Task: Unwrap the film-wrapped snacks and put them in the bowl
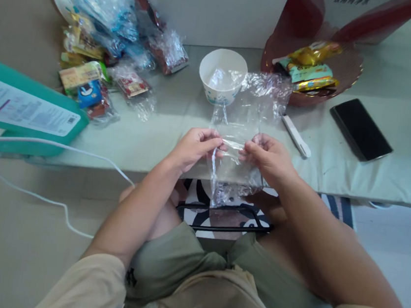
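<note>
My left hand (195, 148) and my right hand (268, 156) both pinch a clear plastic bag (245, 114) between them, just above the near edge of the pale green table (155, 138). The bag's crinkled upper part lies toward a white paper bowl (222, 74), and its lower part hangs down past the table edge over my lap. The bag looks empty.
A heap of wrapped snacks (107, 39) lies at the back left. A dark red dish (311, 69) with snack packets stands at the back right, a black phone (360, 128) beside it, a white pen-like stick (296, 134) near my right hand. A teal box (21, 108) and white cable (61, 147) are left.
</note>
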A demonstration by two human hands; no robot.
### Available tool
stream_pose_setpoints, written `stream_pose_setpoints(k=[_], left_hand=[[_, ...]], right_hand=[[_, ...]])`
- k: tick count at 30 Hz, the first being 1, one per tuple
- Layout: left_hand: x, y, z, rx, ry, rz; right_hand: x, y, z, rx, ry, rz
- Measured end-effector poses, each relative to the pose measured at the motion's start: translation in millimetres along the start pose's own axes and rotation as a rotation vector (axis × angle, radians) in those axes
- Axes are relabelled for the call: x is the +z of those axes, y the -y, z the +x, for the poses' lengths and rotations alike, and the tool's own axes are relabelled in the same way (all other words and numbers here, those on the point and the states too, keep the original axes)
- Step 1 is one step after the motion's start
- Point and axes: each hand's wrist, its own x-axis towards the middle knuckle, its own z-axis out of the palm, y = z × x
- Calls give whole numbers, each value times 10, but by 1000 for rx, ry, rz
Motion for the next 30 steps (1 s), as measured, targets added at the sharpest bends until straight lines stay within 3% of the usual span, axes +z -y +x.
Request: stream_pose_setpoints(k=[3, 7, 13, 16, 19, 22, 24, 26, 28, 30], left_hand=[[-75, 34, 25, 157, -91, -13], [-121, 153, 7, 486, -106, 67], [-128, 145, -124, 1046, -139, 574], [-136, 93, -149, 1163, -206, 797], [-132, 91, -146, 1202, -301, 882], [-114, 86, -164, 1199, -363, 834], [-88, 59, -194, 1097, -269, 702], [-48, 25, -222, 877, -131, 480], [-1, -1, -227, 589, -60, 206], [39, -10, -204, 300, 10, -29]], right_hand=[[-46, -24, -20, -53, -92, 7], [-38, -51, -103, -216, -164, -113], [-68, -60, -271, -727, -170, -479], [-117, -78, -272, -869, -156, -756], [-109, -81, -255, -911, -286, -966], [-57, -16, -287, -946, -398, -992], [-29, 61, -333, -938, -300, -960], [-17, 139, -370, -836, -82, -883], [-17, 195, -372, -595, 114, -736], [-25, 215, -329, -325, 152, -539]])
